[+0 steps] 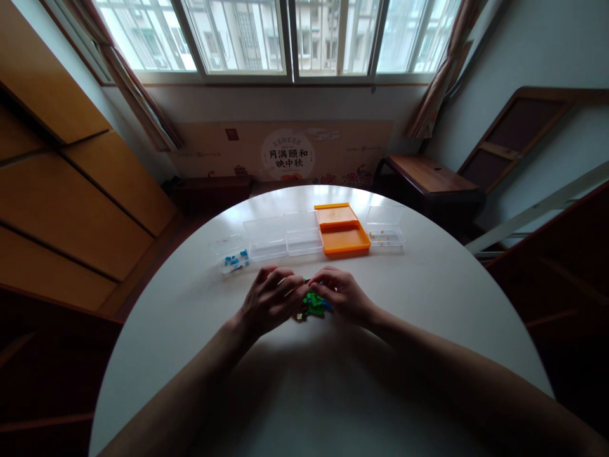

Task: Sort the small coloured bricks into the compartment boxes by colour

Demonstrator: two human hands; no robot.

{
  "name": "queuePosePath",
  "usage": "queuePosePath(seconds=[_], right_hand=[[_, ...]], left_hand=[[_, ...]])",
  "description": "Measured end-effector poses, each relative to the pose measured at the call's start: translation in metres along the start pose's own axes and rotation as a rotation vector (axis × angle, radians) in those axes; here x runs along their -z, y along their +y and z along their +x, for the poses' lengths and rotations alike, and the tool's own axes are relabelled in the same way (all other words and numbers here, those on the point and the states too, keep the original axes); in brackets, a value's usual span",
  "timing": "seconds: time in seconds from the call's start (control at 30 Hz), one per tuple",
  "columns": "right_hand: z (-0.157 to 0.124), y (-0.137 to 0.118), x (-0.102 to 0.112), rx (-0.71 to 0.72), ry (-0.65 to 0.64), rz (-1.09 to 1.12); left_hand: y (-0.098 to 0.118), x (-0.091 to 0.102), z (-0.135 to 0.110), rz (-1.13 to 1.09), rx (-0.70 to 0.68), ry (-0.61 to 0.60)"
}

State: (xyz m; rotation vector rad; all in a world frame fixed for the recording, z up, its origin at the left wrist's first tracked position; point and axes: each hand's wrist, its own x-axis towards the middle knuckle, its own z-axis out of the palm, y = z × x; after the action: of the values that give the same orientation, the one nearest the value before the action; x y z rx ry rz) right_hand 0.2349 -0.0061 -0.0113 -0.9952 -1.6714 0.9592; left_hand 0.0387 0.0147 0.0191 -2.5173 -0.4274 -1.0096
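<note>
A small heap of little plastic pieces, mostly green with some blue and red, lies on the round white table. My left hand rests at the heap's left edge with fingers curled and pinched together. My right hand covers the heap's right side, fingers bent down onto the pieces. What either pinch holds is too small to make out.
A row of boxes stands beyond the heap: a clear box with blue pieces, two clear boxes, an orange box with its lid open, and a clear box with yellow pieces. A wooden bench stands beyond the table.
</note>
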Motion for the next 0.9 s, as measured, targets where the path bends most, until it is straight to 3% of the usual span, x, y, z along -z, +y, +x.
queuePosePath(seconds=[0.33,0.47,0.73,0.9], right_hand=[[0.002,0.002,0.007,0.024,0.014,-0.110],[0.006,0.012,0.025,0.032,-0.086,-0.221],[0.006,0.016,0.058,0.106,-0.432,-0.396],[0.003,0.012,0.063,0.125,-0.473,-0.520]], left_hand=[[-0.003,-0.004,-0.005,0.024,0.065,-0.010],[-0.014,-0.003,-0.011,0.091,0.124,0.014],[-0.062,0.009,-0.040,0.403,0.613,0.240],[-0.073,0.009,-0.051,0.380,0.789,0.223]])
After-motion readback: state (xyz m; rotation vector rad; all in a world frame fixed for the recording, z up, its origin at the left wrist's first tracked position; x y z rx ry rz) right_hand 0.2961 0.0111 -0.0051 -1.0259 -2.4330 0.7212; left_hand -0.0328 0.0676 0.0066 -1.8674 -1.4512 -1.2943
